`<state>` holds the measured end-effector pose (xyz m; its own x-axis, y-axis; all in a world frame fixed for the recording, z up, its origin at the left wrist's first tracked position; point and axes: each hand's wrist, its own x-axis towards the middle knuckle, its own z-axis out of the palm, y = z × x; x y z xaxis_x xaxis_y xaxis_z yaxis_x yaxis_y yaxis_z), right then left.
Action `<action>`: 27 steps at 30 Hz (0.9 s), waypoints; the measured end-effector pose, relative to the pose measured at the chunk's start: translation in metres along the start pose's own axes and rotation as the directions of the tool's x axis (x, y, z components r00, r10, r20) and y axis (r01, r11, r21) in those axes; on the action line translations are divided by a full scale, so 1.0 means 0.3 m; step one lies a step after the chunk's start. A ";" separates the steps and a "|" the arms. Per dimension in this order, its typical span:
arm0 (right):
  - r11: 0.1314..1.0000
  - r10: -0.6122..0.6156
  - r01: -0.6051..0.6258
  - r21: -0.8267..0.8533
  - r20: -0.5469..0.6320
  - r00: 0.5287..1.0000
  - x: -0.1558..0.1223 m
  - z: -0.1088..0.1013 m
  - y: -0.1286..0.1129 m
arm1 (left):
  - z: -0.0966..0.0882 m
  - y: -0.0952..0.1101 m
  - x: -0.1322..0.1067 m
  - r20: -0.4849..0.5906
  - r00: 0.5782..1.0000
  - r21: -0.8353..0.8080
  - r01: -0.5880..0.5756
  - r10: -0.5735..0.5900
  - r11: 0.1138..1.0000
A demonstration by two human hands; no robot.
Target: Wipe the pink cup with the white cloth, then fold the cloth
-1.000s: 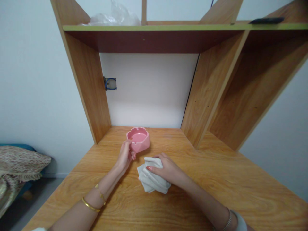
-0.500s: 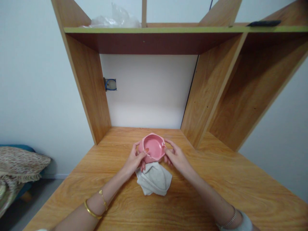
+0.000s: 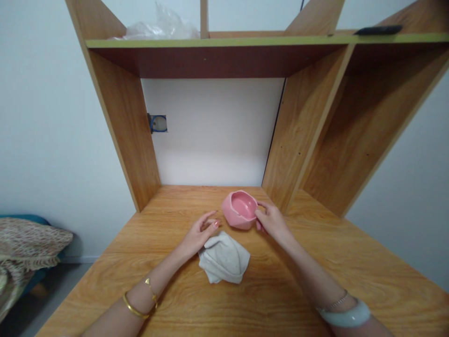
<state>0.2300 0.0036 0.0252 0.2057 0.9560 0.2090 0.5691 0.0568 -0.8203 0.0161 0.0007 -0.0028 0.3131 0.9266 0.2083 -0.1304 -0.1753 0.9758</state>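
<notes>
My right hand (image 3: 271, 222) grips the right rim of a pink faceted bowl (image 3: 233, 215), thumb at the rim and fingers along the outer side. The bowl looks slightly tilted, its hollow facing me; whether its base touches the desk I cannot tell. To the left of the bowl, my left hand (image 3: 199, 232) is apart from it, fingers loosely spread and holding nothing. Just below the bowl a crumpled light grey cloth (image 3: 224, 258) lies on the wooden desk (image 3: 168, 295), close by my left fingertips.
A shelf (image 3: 217, 43) with a greenish edge runs above, carrying a clear plastic bag (image 3: 161, 25) and a dark flat object (image 3: 379, 30). Upright wooden panels (image 3: 119, 121) flank the desk. An open socket box (image 3: 158, 123) is in the back wall. A fringed blanket (image 3: 31, 238) lies at far left.
My left hand has let go of the bowl and drawn away to the left. With my right hand, the bowl has shifted right. The cloth stays put.
</notes>
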 end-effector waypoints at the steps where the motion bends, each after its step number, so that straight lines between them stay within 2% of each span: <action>1: 0.999 0.011 -0.012 -0.033 -0.036 0.999 0.016 -0.020 0.017 | -0.008 -0.003 0.005 -0.007 1.000 0.043 -0.019 0.020 0.999; 8: 0.981 0.086 -0.113 -0.158 -0.171 0.982 0.086 -0.117 0.134 | -0.044 0.002 0.020 -0.029 0.991 0.315 -0.115 0.131 0.942; 11: 0.974 0.111 -0.143 -0.173 -0.181 0.977 0.099 -0.130 0.171 | -0.053 0.022 0.007 0.041 0.991 0.414 -0.136 0.131 0.900; 15: 0.971 0.139 -0.169 -0.166 -0.180 0.974 0.113 -0.136 0.204 | -0.068 0.054 -0.015 0.191 0.981 0.454 -0.101 0.014 0.885; 20: 0.972 0.156 -0.184 -0.146 -0.182 0.971 0.118 -0.133 0.216 | -0.080 0.082 -0.037 0.378 0.915 0.420 -0.035 -0.140 0.907; 23: 0.972 0.154 -0.183 -0.150 -0.183 0.971 0.117 -0.128 0.217 | -0.082 0.084 -0.043 0.419 0.885 0.414 0.014 -0.204 0.910; 27: 0.965 0.139 -0.177 -0.196 -0.194 0.971 0.114 -0.129 0.208 | -0.083 0.076 -0.041 0.411 0.880 0.375 0.074 -0.238 0.924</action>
<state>0.3034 0.0287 0.0017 0.4327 0.8808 0.1923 0.6686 -0.1704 -0.7239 -0.0143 -0.0064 0.0152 0.6929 0.7207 -0.0216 0.2559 -0.2179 0.9418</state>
